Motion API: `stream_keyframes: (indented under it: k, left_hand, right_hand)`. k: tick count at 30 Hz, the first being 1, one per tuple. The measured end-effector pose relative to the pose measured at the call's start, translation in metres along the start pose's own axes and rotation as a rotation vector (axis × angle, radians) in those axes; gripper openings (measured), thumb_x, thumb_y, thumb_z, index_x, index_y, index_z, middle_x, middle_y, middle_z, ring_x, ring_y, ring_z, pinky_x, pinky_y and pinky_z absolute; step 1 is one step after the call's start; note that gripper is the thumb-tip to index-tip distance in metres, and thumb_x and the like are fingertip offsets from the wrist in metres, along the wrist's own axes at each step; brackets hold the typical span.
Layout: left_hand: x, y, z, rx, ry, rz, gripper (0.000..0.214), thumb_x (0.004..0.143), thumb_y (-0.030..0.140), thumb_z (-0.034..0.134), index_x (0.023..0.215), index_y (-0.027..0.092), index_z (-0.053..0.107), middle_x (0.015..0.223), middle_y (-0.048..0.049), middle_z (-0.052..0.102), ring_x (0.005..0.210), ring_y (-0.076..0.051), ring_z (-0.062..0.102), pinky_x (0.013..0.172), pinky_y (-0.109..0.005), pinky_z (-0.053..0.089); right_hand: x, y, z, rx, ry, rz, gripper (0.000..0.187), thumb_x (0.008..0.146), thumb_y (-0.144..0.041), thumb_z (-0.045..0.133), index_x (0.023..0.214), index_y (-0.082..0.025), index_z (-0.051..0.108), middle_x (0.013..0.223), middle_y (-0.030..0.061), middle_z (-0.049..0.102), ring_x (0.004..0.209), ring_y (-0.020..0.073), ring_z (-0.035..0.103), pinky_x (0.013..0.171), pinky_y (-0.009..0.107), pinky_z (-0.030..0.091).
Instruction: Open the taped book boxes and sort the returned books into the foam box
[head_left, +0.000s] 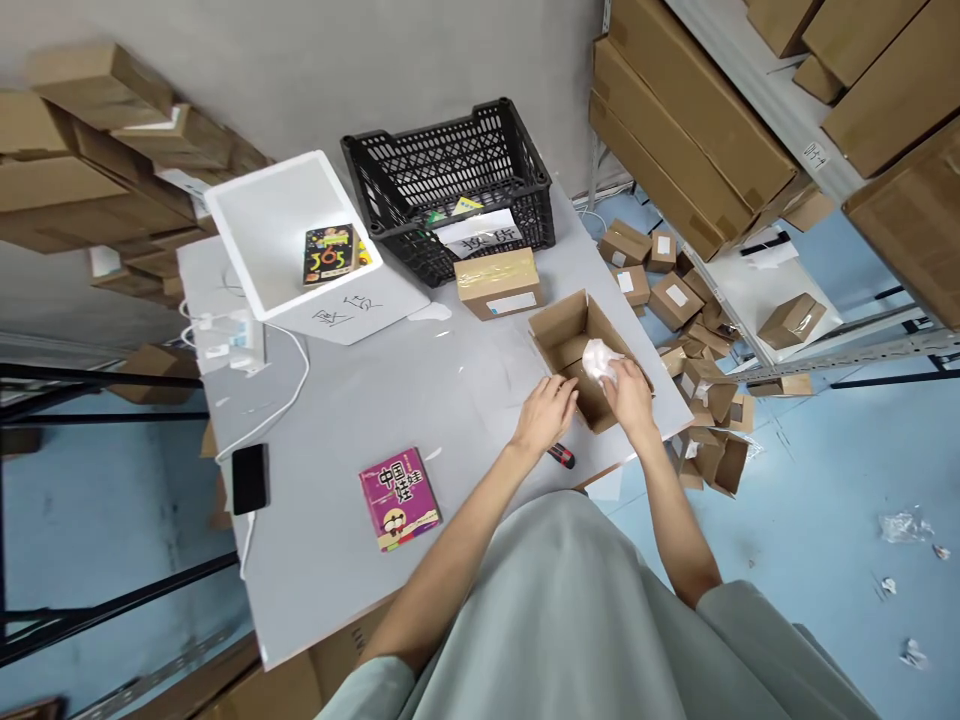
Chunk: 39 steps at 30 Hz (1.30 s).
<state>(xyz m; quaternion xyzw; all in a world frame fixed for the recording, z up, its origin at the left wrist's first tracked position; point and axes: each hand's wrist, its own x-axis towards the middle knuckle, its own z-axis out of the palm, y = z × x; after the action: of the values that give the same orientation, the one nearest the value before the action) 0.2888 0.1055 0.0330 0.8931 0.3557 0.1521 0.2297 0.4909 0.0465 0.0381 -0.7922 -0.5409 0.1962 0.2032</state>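
Observation:
An open cardboard box (553, 328) stands at the right end of the table. My left hand (546, 412) is at its near left wall, fingers bent over the rim and gripping it. In my right hand (628, 396) is a crumpled wad of white paper (598, 360), held over the inside of the box. A red and black box cutter (562, 456) lies beside my left wrist, partly hidden by it. Farther left on the table lies a purple book (400, 498) with Chinese characters on its cover.
Behind the open box are a taped carton (498, 284) and a black plastic crate (457, 160). A white bin (262, 230) holds a dark book (328, 254). A phone (250, 479) and white cable lie at left. Small cartons (675, 300) litter the floor beside the shelf.

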Motion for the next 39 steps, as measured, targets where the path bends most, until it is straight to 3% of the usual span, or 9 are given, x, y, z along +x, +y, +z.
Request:
stream_keyframes:
  k: [5, 9, 12, 16, 19, 22, 26, 31, 39]
  left_hand:
    - [-0.043, -0.006, -0.008, -0.078, 0.095, -0.044, 0.046, 0.114, 0.033, 0.043, 0.154, 0.02, 0.063, 0.163, -0.02, 0.058, 0.139, -0.033, 0.063, 0.116, -0.054, 0.056]
    - [-0.091, -0.027, -0.016, -0.169, 0.196, -0.185, 0.048, 0.114, 0.038, 0.048, 0.158, 0.023, 0.059, 0.173, -0.0179, 0.049, 0.146, -0.031, 0.06, 0.125, -0.054, 0.05]
    - [-0.143, -0.069, -0.019, -0.2, 0.262, -0.429, 0.044, 0.111, 0.039, 0.053, 0.15, 0.022, 0.065, 0.165, -0.0174, 0.058, 0.15, -0.032, 0.058, 0.129, -0.055, 0.045]
    - [-0.235, -0.143, -0.022, -0.25, 0.268, -0.912, 0.047, 0.1, 0.031, 0.059, 0.143, 0.015, 0.067, 0.152, -0.0205, 0.068, 0.148, -0.035, 0.059, 0.129, -0.054, 0.044]
    - [-0.304, -0.188, -0.029, -0.36, 0.238, -1.31, 0.052, 0.096, 0.03, 0.061, 0.145, 0.012, 0.064, 0.155, -0.0221, 0.066, 0.15, -0.036, 0.058, 0.128, -0.05, 0.042]
    - [-0.358, -0.213, -0.034, -0.448, 0.227, -1.499, 0.054, 0.092, 0.029, 0.065, 0.142, 0.008, 0.062, 0.149, -0.0268, 0.069, 0.145, -0.04, 0.061, 0.122, -0.05, 0.046]
    - [-0.401, -0.226, -0.029, -0.558, 0.261, -1.556, 0.055, 0.086, 0.027, 0.073, 0.137, 0.011, 0.062, 0.137, -0.0246, 0.074, 0.139, -0.039, 0.066, 0.116, -0.047, 0.05]
    - [-0.411, -0.23, -0.017, -0.794, 0.304, -1.496, 0.047, 0.085, 0.035, 0.078, 0.124, 0.013, 0.067, 0.113, -0.0156, 0.08, 0.118, -0.033, 0.075, 0.1, -0.04, 0.058]
    - [-0.397, -0.205, -0.052, -1.241, 0.368, -1.153, 0.073, 0.073, 0.062, 0.09, 0.125, 0.014, 0.072, 0.121, -0.0155, 0.082, 0.109, -0.031, 0.078, 0.096, -0.042, 0.063]
  right_hand:
    - [0.0, -0.014, 0.0, -0.173, -0.179, 0.04, 0.056, 0.099, -0.021, 0.072, 0.154, -0.017, 0.065, 0.168, 0.0238, 0.054, 0.151, 0.0399, 0.057, 0.125, 0.056, 0.046]
    - [-0.023, -0.041, -0.017, -0.062, -0.056, -0.06, 0.042, 0.11, -0.03, 0.054, 0.146, -0.017, 0.071, 0.152, 0.0212, 0.069, 0.136, 0.0369, 0.069, 0.119, 0.053, 0.053]
    - [-0.045, -0.073, -0.008, 0.089, 0.055, -0.168, 0.041, 0.113, -0.035, 0.049, 0.144, -0.019, 0.072, 0.146, 0.0186, 0.073, 0.136, 0.0337, 0.069, 0.12, 0.05, 0.054]
    - [-0.071, -0.118, 0.067, 0.358, -0.255, -0.221, 0.034, 0.11, -0.034, 0.056, 0.136, -0.022, 0.076, 0.134, 0.0129, 0.081, 0.123, 0.026, 0.078, 0.11, 0.039, 0.061]
    - [-0.091, -0.149, 0.149, 0.406, -0.653, -0.056, 0.021, 0.101, -0.026, 0.069, 0.117, -0.022, 0.082, 0.114, 0.0089, 0.086, 0.111, 0.0238, 0.082, 0.106, 0.035, 0.062]
    - [-0.113, -0.178, 0.219, 0.417, -0.807, 0.139, 0.003, 0.092, -0.022, 0.08, 0.093, -0.019, 0.08, 0.098, 0.007, 0.086, 0.105, 0.0245, 0.083, 0.107, 0.037, 0.061]
    - [-0.142, -0.214, 0.278, 0.434, -0.824, 0.24, 0.019, 0.094, -0.022, 0.078, 0.079, -0.016, 0.068, 0.073, -0.0039, 0.074, 0.078, 0.013, 0.074, 0.096, 0.028, 0.059]
    - [-0.17, -0.239, 0.312, 0.514, -0.802, 0.385, 0.021, 0.098, -0.02, 0.069, 0.078, -0.018, 0.061, 0.062, -0.0109, 0.062, 0.061, 0.0067, 0.058, 0.078, 0.021, 0.056]
    - [-0.173, -0.237, 0.274, 0.669, -0.707, 0.399, 0.032, 0.083, -0.043, 0.084, 0.096, -0.016, 0.071, 0.081, -0.0012, 0.078, 0.079, 0.0151, 0.071, 0.086, 0.031, 0.062]
